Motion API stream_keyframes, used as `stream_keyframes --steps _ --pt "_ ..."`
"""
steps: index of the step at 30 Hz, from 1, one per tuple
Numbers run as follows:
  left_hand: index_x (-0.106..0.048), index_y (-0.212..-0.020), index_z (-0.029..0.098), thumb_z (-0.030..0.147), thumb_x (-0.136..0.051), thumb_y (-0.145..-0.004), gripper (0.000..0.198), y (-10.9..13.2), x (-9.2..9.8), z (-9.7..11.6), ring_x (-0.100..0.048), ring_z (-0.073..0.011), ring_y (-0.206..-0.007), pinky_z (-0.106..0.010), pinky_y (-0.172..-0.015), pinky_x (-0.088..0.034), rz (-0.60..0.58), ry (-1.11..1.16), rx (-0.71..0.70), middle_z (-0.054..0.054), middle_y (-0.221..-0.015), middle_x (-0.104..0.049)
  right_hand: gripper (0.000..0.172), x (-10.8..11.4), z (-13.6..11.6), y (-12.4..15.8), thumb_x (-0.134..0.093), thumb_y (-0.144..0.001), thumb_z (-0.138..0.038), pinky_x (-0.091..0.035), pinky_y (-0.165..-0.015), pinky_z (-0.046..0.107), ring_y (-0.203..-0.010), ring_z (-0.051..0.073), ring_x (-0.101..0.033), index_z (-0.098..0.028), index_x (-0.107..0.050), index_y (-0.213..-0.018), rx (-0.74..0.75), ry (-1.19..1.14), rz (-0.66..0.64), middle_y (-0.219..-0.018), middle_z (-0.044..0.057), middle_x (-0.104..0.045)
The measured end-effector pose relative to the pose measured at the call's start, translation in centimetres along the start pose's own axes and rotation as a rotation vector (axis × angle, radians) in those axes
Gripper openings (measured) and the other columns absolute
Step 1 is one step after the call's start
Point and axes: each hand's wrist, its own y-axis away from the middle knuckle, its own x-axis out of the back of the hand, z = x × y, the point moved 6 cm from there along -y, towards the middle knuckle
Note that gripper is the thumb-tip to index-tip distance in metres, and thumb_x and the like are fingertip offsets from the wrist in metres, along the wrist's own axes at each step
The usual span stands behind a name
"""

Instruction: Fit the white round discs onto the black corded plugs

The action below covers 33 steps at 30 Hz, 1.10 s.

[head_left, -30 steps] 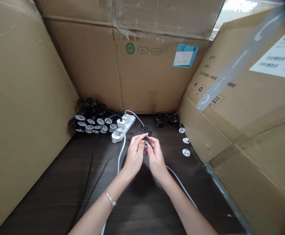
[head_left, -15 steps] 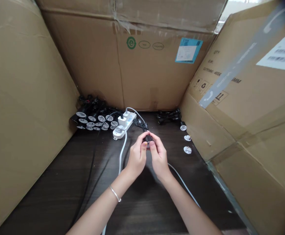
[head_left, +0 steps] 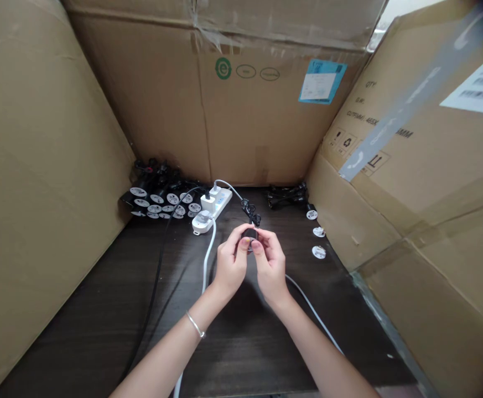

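Both hands meet at the middle of the view around one black cylindrical housing (head_left: 250, 236) with a pale round end that faces me. My left hand (head_left: 232, 260) grips its left side, the thumb pressed on the end face. From the other side my right hand (head_left: 270, 261) closes on it in the same way, thumb beside thumb. A bundled black cable (head_left: 250, 211) trails from behind the housing. Fingers hide much of the housing.
A white power strip (head_left: 223, 202) with plugs stands behind my left hand. Several similar black cylinders (head_left: 157, 198) are stacked back left. At right lie black cables (head_left: 286, 196), one cylinder (head_left: 311, 211) and two round white discs (head_left: 318, 252). Cardboard boxes (head_left: 245, 127) wall three sides.
The housing has tilted a little in my hands, and its black cable bundle has shifted right and stands more upright behind it. Both hands keep their hold.
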Motion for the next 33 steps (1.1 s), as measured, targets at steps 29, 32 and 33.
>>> stream_keyframes --steps 29,32,33 --pt "-0.052 -0.106 0.02 0.032 -0.039 -0.089 0.024 -0.9 0.2 0.0 -0.058 -0.0146 -0.089 -0.025 -0.078 -0.045 -0.058 -0.097 -0.022 -0.004 -0.098 -0.061 0.033 0.3 0.1 -0.6 -0.041 -0.089 -0.032 -0.048 -0.073 0.029 -0.081 0.016 -0.059 -0.023 -0.05 -0.119 0.056 0.257 -0.04 -0.108 0.006 -0.06" --pt "-0.051 -0.101 0.019 0.033 -0.037 -0.09 0.023 -0.6 0.2 -0.1 -0.058 -0.0133 -0.078 -0.023 -0.069 -0.045 -0.057 -0.099 0.011 -0.002 -0.088 -0.061 0.032 0.2 0.0 -0.5 -0.039 -0.09 -0.031 -0.049 -0.066 0.027 -0.071 0.013 -0.06 -0.022 -0.051 -0.118 0.055 0.269 -0.051 -0.108 0.006 -0.061" --pt "-0.05 -0.099 0.019 0.034 -0.036 -0.09 0.023 -0.6 0.1 -0.2 -0.057 -0.0129 -0.074 -0.023 -0.066 -0.045 -0.058 -0.096 0.024 -0.002 -0.084 -0.06 0.031 0.2 -0.1 -0.5 -0.04 -0.089 -0.03 -0.05 -0.065 0.026 -0.073 0.014 -0.06 -0.022 -0.053 -0.116 0.062 0.265 -0.055 -0.109 0.006 -0.061"
